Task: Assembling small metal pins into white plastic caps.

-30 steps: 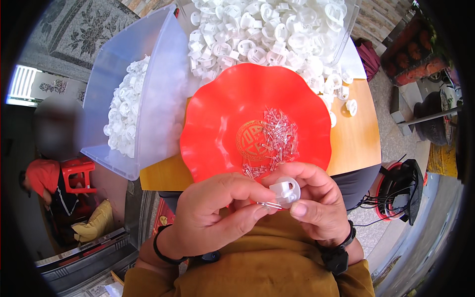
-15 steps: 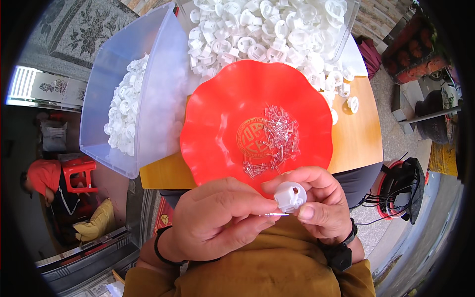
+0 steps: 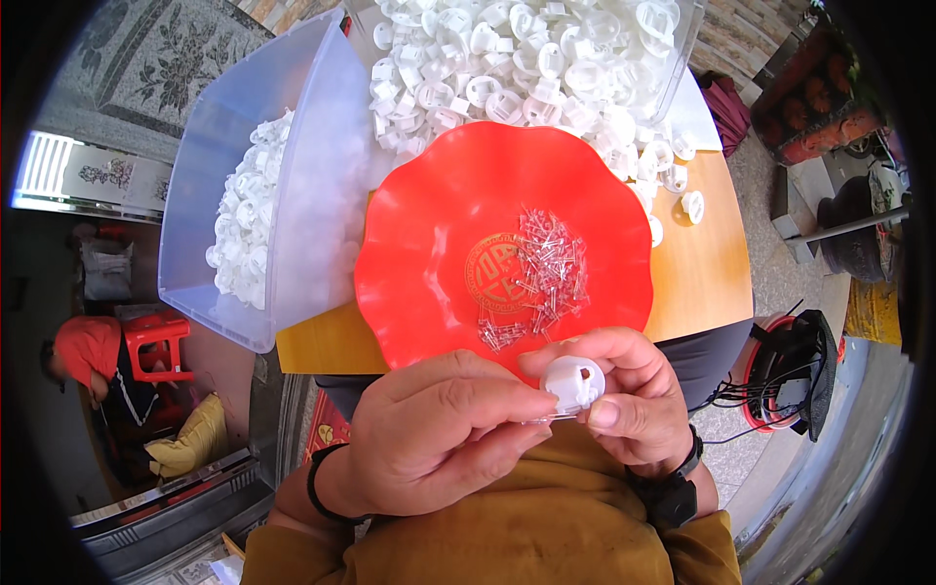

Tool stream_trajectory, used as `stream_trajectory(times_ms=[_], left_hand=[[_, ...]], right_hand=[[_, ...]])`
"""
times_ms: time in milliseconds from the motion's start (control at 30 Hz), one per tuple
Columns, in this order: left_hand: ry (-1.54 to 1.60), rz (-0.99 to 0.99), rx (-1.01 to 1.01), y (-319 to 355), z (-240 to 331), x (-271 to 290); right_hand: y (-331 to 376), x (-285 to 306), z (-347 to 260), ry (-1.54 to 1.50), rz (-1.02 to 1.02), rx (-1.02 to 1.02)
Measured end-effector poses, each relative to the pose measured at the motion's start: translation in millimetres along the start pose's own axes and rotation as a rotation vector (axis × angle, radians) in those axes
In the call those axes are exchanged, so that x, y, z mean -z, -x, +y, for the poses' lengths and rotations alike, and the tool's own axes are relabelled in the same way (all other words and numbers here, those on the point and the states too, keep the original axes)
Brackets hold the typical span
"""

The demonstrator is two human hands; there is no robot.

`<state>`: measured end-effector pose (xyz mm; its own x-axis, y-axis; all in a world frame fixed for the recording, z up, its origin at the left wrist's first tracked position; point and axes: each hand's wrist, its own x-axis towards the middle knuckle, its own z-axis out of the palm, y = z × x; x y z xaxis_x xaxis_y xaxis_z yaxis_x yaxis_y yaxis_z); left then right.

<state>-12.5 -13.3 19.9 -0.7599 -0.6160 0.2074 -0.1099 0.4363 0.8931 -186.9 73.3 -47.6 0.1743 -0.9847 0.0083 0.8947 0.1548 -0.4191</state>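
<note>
Between the thumb and fingers of my right hand is a round white plastic part with a small slot in it. My left hand is closed in a pinch on a thin clear plastic pin, whose free end meets the lower edge of the white part. How far the pin goes into it, I cannot tell. Just beyond my hands, a red scalloped plate holds a loose heap of similar clear pins.
A translucent bin at the left contains white parts. Behind the plate, a clear tub is heaped with more white parts; some lie loose on the wooden table. A person in red is at the far left near a red stool.
My left hand has moved slightly right, bringing the pin from just below the white part up against its lower edge. My right hand stays nearly still.
</note>
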Motion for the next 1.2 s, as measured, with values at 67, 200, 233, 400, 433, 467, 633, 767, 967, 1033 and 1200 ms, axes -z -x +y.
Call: stream_trajectory(times_ms=[67, 200, 233, 400, 433, 467, 633, 767, 967, 1033, 1200], left_hand=[[-0.019, -0.003, 0.003, 0, 2, 2], [-0.022, 0.047, 0.002, 1, 0, 0], [-0.023, 0.048, 0.002, 1, 0, 1], [-0.037, 0.026, 0.048, -1, 3, 4], [-0.037, 0.027, 0.049, 0, 1, 4], [-0.036, 0.030, 0.016, 0, -2, 3], [-0.072, 0.042, -0.034, 2, -1, -1], [-0.081, 0.063, -0.031, 3, 0, -4], [-0.111, 0.073, -0.064, 3, -2, -8], [-0.121, 0.067, -0.068, 2, -2, -8], [-0.131, 0.058, -0.104, 2, -3, -9]], right_hand=[[-1, 0, 0, -0.010, -0.011, -0.002], [-1, 1, -1, -0.045, 0.008, -0.016], [-1, 2, -1, -0.072, -0.006, -0.024], [-2, 5, 0, -0.089, -0.004, -0.027], [-2, 5, 0, -0.084, -0.006, -0.026], [-2, 5, 0, -0.085, -0.004, -0.027], [-2, 5, 0, -0.014, -0.010, -0.014], [-2, 4, 0, 0.016, -0.015, -0.006], [-3, 4, -1, 0.031, -0.010, -0.008], [-2, 4, -1, 0.033, -0.013, -0.013], [-2, 4, -2, 0.034, -0.012, -0.014]])
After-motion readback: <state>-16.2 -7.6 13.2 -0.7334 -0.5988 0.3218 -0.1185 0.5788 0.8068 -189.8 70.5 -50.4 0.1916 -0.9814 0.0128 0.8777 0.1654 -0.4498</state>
